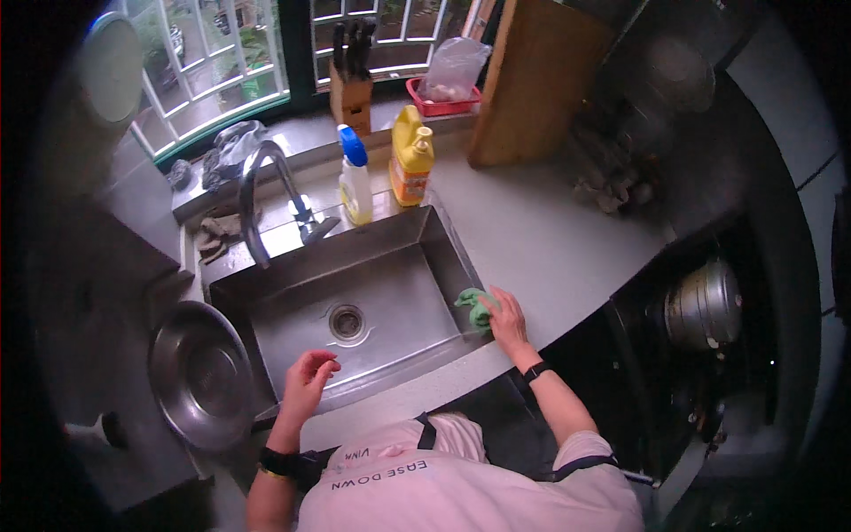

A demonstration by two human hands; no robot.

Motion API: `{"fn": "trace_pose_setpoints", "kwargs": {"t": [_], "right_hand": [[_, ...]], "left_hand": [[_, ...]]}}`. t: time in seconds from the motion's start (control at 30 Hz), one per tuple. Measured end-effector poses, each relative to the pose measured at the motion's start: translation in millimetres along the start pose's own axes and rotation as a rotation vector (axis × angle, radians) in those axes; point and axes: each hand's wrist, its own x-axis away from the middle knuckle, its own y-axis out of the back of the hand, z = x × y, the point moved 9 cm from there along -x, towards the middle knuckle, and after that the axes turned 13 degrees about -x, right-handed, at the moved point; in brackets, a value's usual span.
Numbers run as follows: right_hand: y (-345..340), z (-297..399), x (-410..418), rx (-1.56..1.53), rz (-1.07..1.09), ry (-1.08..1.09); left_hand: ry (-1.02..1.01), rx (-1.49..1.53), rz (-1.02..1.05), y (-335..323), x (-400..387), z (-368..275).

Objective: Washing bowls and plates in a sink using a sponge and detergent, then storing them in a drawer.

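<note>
My right hand point(508, 320) grips a bunched green cloth point(475, 309) at the right rim of the stainless steel sink point(399, 286). Above the sink's near edge, left of the middle, is my left hand point(311, 376), its fingers loosely curled with nothing seen in them. The drain point(347, 324) lies in the sink floor between the hands, farther from me. A chrome faucet point(249, 199) arches over the sink's far left corner. Behind the sink stand a spray bottle with a blue head point(356, 179) and a yellow pump bottle point(411, 159).
A steel basin point(203, 376) leans left of the sink. A knife block point(350, 100) and a red basket point(444, 103) stand by the window. At the right are a wooden board point(532, 86) and a metal pot point(705, 306). A crumpled rag point(216, 236) lies behind the faucet.
</note>
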Motion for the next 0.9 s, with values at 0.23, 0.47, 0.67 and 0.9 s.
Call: {"fn": "trace_pose_setpoints", "kwargs": {"t": [0.23, 0.47, 0.67, 0.9], "right_hand": [[-29.1, -48.6, -80.2, -0.526, -0.174, -0.506], [1.1, -5.1, -156.4, -0.891, -0.065, -0.588], [117.2, 144.4, -259.6, -1.285, -0.147, -0.163], [96.5, 320.1, -329.1, -0.342, -0.093, 0.51]], "left_hand": [[-0.017, -0.059, -0.08, 19.3, 18.4, 3.8], [-0.012, -0.05, -0.179, 45.2, 37.7, 11.3], [0.02, -0.042, -0.197, 52.4, 49.9, 39.5], [0.039, -0.076, -0.175, 43.9, 53.7, 31.4]]}}
